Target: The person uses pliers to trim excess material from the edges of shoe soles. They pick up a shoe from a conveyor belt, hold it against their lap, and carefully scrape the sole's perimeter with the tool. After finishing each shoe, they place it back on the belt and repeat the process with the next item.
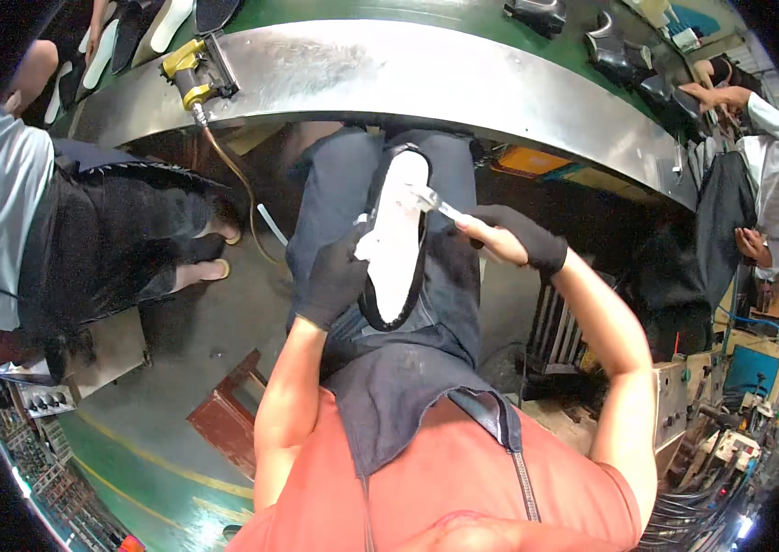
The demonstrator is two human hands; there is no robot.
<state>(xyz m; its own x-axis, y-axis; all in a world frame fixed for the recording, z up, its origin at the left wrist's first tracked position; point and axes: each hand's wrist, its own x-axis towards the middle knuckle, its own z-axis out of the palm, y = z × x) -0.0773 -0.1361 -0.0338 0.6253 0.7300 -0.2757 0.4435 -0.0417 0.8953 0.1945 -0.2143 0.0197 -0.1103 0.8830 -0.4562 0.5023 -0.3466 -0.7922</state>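
Note:
A shoe upper on a last (395,241) rests bottom up across my lap, its long white underside showing inside a black rim. My left hand (332,276), in a dark glove, is closed around the shoe's left side, with white at its fingertips. My right hand (507,235), in a dark glove with bare fingertips, grips a short shiny metal hand tool (440,204). The tool's head touches or hangs just over the white underside near its upper right edge; blur hides its exact kind.
A curved metal bench edge (343,69) runs ahead, with a yellow air stapler (194,75) and its brown hose (233,166) on the left. Black shoes (618,51) lie on the green surface. Co-workers sit at the left (17,202) and right (776,156). A reddish-brown stool (229,414) stands behind left.

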